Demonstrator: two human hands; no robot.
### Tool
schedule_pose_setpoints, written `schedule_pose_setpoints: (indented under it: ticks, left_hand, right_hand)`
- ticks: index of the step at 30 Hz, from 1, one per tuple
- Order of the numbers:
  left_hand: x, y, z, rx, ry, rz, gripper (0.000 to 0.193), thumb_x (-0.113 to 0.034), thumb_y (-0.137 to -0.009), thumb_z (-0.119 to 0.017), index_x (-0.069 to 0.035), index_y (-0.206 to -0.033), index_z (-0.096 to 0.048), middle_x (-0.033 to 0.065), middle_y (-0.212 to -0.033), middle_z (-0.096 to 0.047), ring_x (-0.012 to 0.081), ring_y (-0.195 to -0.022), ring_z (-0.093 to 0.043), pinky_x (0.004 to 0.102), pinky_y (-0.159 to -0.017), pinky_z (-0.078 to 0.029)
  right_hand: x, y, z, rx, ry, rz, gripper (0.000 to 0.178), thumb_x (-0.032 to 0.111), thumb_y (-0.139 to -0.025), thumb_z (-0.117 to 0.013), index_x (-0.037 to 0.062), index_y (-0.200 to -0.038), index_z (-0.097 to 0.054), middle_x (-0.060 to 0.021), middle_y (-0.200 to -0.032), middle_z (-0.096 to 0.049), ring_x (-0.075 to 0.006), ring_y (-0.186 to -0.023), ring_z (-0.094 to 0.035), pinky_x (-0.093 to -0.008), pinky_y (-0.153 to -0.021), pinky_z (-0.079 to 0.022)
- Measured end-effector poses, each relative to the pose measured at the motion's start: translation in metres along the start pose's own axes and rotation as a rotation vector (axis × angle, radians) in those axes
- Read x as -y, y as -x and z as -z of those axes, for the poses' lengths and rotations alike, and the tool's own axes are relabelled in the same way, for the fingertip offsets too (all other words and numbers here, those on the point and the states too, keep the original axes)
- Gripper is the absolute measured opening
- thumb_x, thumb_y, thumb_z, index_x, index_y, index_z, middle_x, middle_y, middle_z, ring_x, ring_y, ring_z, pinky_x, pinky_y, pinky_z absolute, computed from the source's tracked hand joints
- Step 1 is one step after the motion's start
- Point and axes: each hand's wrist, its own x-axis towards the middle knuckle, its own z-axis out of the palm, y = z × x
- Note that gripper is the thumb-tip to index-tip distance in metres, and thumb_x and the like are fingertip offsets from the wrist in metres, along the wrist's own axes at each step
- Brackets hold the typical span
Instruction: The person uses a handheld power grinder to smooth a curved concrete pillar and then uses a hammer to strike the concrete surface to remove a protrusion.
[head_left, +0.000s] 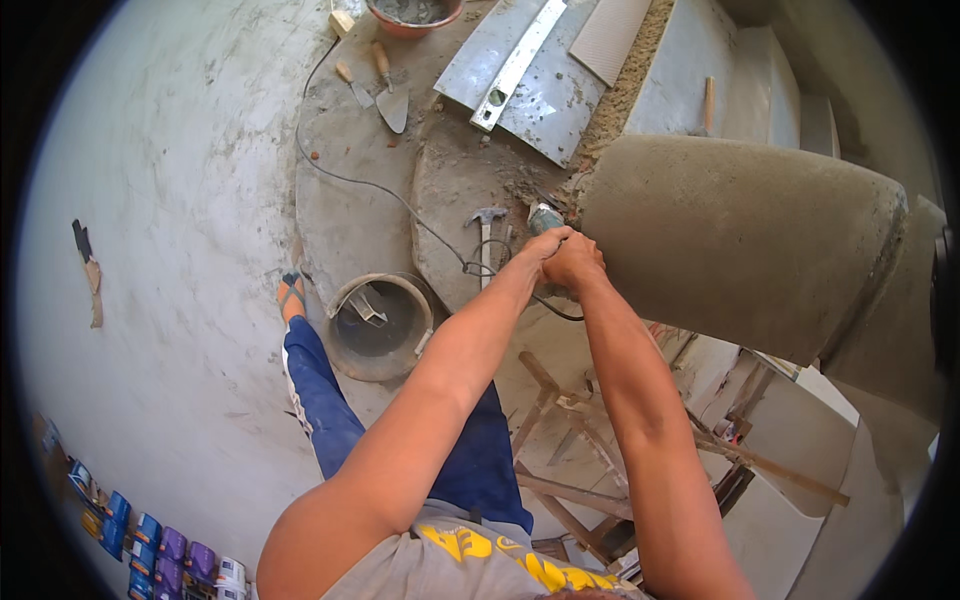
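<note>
Head view: we look down past our arms onto a rough concrete ledge, ahead and left of the hands.
Concrete block: rounded and grey, just right of the hands.
Wooden trestle: nearer our body than the hands.
Grey sheet: ahead of the hands, a silver level lying across it.
Bucket: left of the hands, nearer us.
Left hand: curled closed round the power tool, the nearer hand to its head.
Right hand: also closed on the tool, just behind and right of the left.
Tool's lie: from the hands its long axis runs forward, slightly left; the block's left end is just right of its head. Whether the head touches anything, we cannot tell.
Hammer: left of the hands, handle toward us.
Broad trowel: farther ahead and left.
Printing: yellow on our shirt, broken by folds; on the coloured packs, far left and behind the hands, too small to read.
</note>
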Motion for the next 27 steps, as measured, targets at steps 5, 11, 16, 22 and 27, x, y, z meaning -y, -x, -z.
schedule_pose_setpoints:
  ticks: [5,11,16,22,27]
  left_hand:
    - [-0.002,-0.001,-0.009,-0.037,-0.032,-0.022,0.04,-0.03,-0.089,-0.073,0.003,-0.111,-0.066,0.018,-0.104,-0.073,0.0284,-0.089,-0.073,0.0447,-0.079,-0.06]
    - [-0.006,0.002,-0.011,0.002,-0.035,-0.012,0.04,-0.03,-0.089,-0.073,0.003,-0.111,-0.067,0.018,-0.104,-0.073,0.0283,-0.088,-0.073,0.0447,-0.079,-0.06]
    - [-0.008,0.007,-0.008,0.031,-0.026,-0.004,0.04,-0.03,-0.089,-0.073,0.003,-0.111,-0.067,0.0181,-0.104,-0.073,0.0283,-0.088,-0.073,0.0447,-0.079,-0.06]
    - [-0.007,0.011,-0.005,0.057,-0.013,-0.004,0.04,-0.03,-0.088,-0.074,0.003,-0.11,-0.067,0.0181,-0.104,-0.073,0.0282,-0.088,-0.073,0.0448,-0.079,-0.059]
    - [-0.005,0.015,-0.005,0.066,-0.001,-0.011,0.04,-0.031,-0.088,-0.074,0.003,-0.11,-0.067,0.0182,-0.104,-0.073,0.0282,-0.088,-0.073,0.0448,-0.079,-0.059]
  right_hand:
    - [0.005,-0.008,0.001,0.059,-0.007,-0.052,0.086,0.037,-0.063,-0.093,0.0067,-0.138,-0.062,-0.0151,-0.142,-0.064,-0.03,-0.131,-0.063,-0.0415,-0.109,-0.053]
    - [0.001,-0.017,-0.004,0.075,-0.027,-0.083,0.086,0.035,-0.062,-0.093,0.0063,-0.137,-0.063,-0.0154,-0.139,-0.066,-0.0303,-0.129,-0.065,-0.0413,-0.106,-0.055]
    - [0.006,-0.01,-0.003,0.051,-0.029,-0.07,0.086,0.034,-0.062,-0.093,0.0062,-0.137,-0.063,-0.016,-0.138,-0.066,-0.0308,-0.128,-0.065,-0.0417,-0.105,-0.055]
    - [0.005,-0.012,-0.003,0.051,-0.017,-0.052,0.087,0.034,-0.062,-0.094,0.007,-0.138,-0.062,-0.0159,-0.139,-0.066,-0.0315,-0.13,-0.064,-0.0426,-0.107,-0.054]
    - [0.004,-0.015,-0.005,0.045,0.011,-0.043,0.088,0.032,-0.062,-0.093,0.0057,-0.14,-0.061,-0.0172,-0.14,-0.065,-0.0323,-0.132,-0.062,-0.0428,-0.11,-0.052]
